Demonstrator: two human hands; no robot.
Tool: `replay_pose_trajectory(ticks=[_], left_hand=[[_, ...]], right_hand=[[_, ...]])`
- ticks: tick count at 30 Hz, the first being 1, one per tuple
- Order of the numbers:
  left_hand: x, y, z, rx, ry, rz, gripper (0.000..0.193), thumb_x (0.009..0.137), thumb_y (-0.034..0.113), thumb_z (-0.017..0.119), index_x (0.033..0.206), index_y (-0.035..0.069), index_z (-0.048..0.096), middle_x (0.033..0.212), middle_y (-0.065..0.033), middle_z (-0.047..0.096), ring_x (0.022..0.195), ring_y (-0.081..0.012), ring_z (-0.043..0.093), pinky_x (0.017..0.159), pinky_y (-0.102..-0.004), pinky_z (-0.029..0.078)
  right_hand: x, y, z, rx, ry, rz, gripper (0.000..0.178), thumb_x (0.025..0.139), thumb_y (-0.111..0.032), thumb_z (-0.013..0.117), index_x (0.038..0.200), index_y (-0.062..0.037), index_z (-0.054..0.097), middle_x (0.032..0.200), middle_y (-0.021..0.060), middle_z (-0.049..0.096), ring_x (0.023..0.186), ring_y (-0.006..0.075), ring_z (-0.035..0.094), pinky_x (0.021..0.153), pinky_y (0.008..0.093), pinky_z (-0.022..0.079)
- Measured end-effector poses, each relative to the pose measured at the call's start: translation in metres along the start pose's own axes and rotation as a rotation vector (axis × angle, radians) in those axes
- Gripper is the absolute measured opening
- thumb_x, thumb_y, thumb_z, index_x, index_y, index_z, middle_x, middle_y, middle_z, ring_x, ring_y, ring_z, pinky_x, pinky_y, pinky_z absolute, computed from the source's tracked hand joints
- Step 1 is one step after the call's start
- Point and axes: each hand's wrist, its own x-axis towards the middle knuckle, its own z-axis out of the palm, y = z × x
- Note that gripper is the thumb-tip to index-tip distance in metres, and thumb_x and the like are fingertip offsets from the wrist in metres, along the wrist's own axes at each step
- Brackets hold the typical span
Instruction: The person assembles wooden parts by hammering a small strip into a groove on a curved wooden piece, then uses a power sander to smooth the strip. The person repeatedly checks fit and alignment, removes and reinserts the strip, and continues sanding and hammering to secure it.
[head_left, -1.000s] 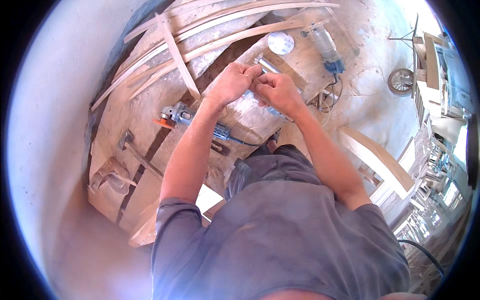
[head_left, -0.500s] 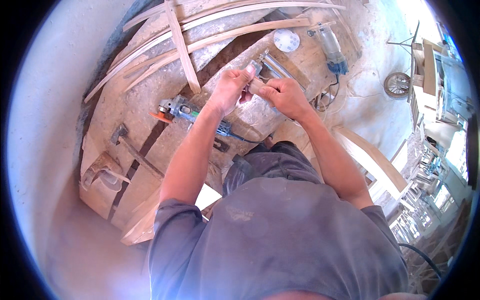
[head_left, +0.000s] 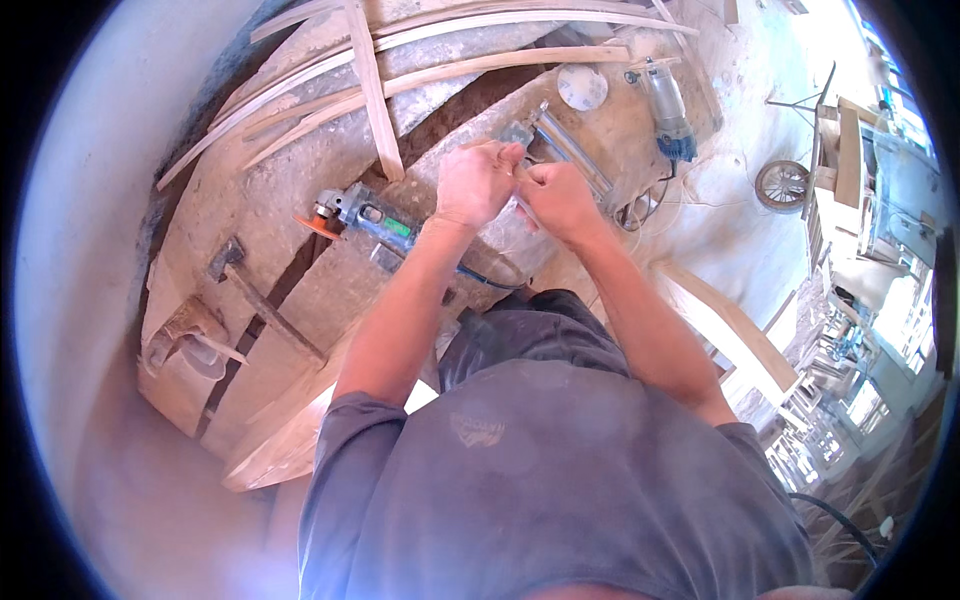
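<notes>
My left hand (head_left: 478, 182) and my right hand (head_left: 560, 198) meet over the dusty wooden workbench (head_left: 330, 290), fingers pinched together on a small object I cannot make out. Just beyond the fingertips lies a long grey metal tool (head_left: 565, 150) on the bench. A blue and green angle grinder (head_left: 365, 215) with an orange disc lies left of my left wrist, its blue cord running under my forearm.
Curved wooden strips (head_left: 420, 60) lie across the far side of the bench. A white round disc (head_left: 582, 87) and a router with a blue base (head_left: 668, 110) sit at the far right. A hammer (head_left: 255, 295) lies at the left. A small wheel (head_left: 780, 185) stands on the floor at right.
Both hands stay pressed together on the small object, with the fingers shifting slightly. The view has tilted a little, so the bench sits lower in the picture.
</notes>
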Motion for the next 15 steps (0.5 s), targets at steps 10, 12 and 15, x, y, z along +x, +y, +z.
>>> replay_pose_trajectory(ticks=[10,12,15], left_hand=[[-0.003,-0.013,-0.087,-0.618,-0.753,-0.347,0.053,0.099,0.049,0.064,0.064,0.01,0.055,0.056,0.005,0.043,0.049,-0.0066,0.033,0.046,-0.0272,0.023],[-0.018,-0.003,-0.1,-0.812,-0.817,-0.311,0.052,0.097,0.049,0.065,0.064,0.01,0.056,0.057,0.0042,0.044,0.05,-0.0079,0.036,0.047,-0.0273,0.024],[-0.059,0.006,-0.102,-1.328,-0.845,-0.473,0.047,0.094,0.046,0.069,0.064,0.012,0.056,0.058,0.0044,0.045,0.051,-0.0082,0.037,0.047,-0.0266,0.025]], right_hand=[[-0.033,-0.036,-0.024,-0.145,-0.315,-0.153,0.02,0.092,-0.016,0.065,0.079,-0.0003,0.066,0.066,0.0039,0.064,0.056,0.0097,0.059,0.052,0.0271,0.046],[-0.043,-0.037,-0.031,-0.079,-0.458,-0.186,0.02,0.091,-0.017,0.066,0.08,-0.0004,0.067,0.067,0.0042,0.065,0.057,0.0103,0.06,0.052,0.0267,0.047],[-0.056,-0.035,-0.033,0.103,-0.68,-0.223,0.023,0.09,-0.021,0.069,0.08,-0.0003,0.068,0.067,0.0052,0.065,0.058,0.0115,0.062,0.053,0.0263,0.048]])
